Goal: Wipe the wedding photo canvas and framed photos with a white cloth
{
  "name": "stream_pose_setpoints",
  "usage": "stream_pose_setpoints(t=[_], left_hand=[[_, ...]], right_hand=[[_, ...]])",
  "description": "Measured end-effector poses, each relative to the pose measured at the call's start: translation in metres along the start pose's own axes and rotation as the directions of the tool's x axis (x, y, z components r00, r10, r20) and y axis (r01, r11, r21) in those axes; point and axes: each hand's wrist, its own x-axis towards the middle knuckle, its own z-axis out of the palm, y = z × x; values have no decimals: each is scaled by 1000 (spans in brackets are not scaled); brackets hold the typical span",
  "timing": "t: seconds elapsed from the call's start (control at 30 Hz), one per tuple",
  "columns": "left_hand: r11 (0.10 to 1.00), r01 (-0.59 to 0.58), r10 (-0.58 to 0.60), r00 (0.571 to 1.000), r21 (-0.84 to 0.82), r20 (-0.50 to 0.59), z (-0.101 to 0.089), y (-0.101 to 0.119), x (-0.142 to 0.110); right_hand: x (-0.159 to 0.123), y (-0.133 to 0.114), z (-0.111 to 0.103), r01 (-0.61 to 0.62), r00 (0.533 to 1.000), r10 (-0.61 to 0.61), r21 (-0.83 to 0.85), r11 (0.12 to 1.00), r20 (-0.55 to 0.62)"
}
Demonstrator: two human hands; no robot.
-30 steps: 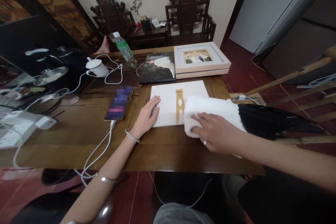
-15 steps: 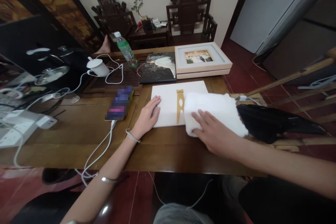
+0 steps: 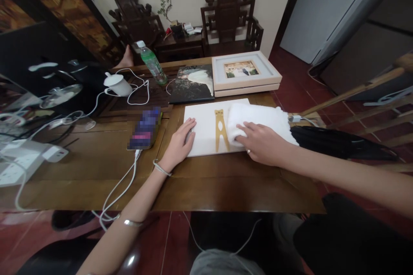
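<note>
A flat white board (image 3: 201, 135) lies on the wooden table. On it is a gold, flat cat-shaped piece (image 3: 220, 122) with two long legs; I cannot tell whether it is loose or printed. My left hand (image 3: 180, 142) lies on the board's left edge, fingers stretched out and holding nothing. To the right, a fluffy white towel (image 3: 261, 116) covers the board's right part. My right hand (image 3: 260, 142) grips the towel's near-left side with bent fingers, pressing it on the board.
Behind the board lie a dark photo panel (image 3: 192, 85) and stacked picture frames (image 3: 271, 78). A green-labelled bottle (image 3: 153, 64), a lidded white cup (image 3: 118, 85) and a charging phone (image 3: 145, 129) stand or lie leftward. Cables and a power strip (image 3: 19, 159) occupy the far left.
My right hand has moved the towel slightly away from me, uncovering the cat-shaped piece's right leg. Its fingers are more bent. My left hand stays on the board.
</note>
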Motion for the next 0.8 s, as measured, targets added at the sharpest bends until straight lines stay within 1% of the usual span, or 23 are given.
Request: stream_pose_setpoints(t=[0.1, 0.2, 0.27, 0.33, 0.43, 0.5, 0.57, 0.63, 0.73, 0.8], left_hand=[[1000, -3, 3, 1000, -3, 6, 0, 0, 0], [1000, -1, 1, 1000, -4, 10, 0, 1, 0], [1000, 3, -3, 1000, -4, 11, 0, 1, 0], [1000, 6, -6, 1000, 0, 12, -1, 1, 0], [1000, 5, -5, 1000, 2, 13, -1, 1, 0], [1000, 1, -1, 1000, -3, 15, -1, 1, 0], [1000, 1, -1, 1000, -3, 17, -1, 1, 0], [1000, 2, -2, 1000, 0, 16, -1, 1, 0], [1000, 2, -2, 1000, 2, 13, -1, 1, 0], [1000, 1, -1, 1000, 0, 12, -1, 1, 0]], right_hand=[[-1, -4, 0, -3, 1000, 2, -26, 1000, -24], [0, -2, -4, -19, 1000, 20, 7, 1000, -17], [3, 7, -5, -55, 998, 54, 44, 998, 19], [9, 22, -3, -100, 994, 97, 68, 993, 50], [13, 41, 6, -129, 991, 125, 83, 988, 49], [10, 43, 12, -122, 992, 119, 86, 989, 40], [2, 32, 14, -109, 994, 106, 79, 991, 41], [-9, 10, 12, -85, 996, 81, 77, 993, 49], [-26, -27, 4, -11, 998, 5, 107, 994, 58], [-32, -42, -3, 34, 997, -42, 132, 991, 60]])
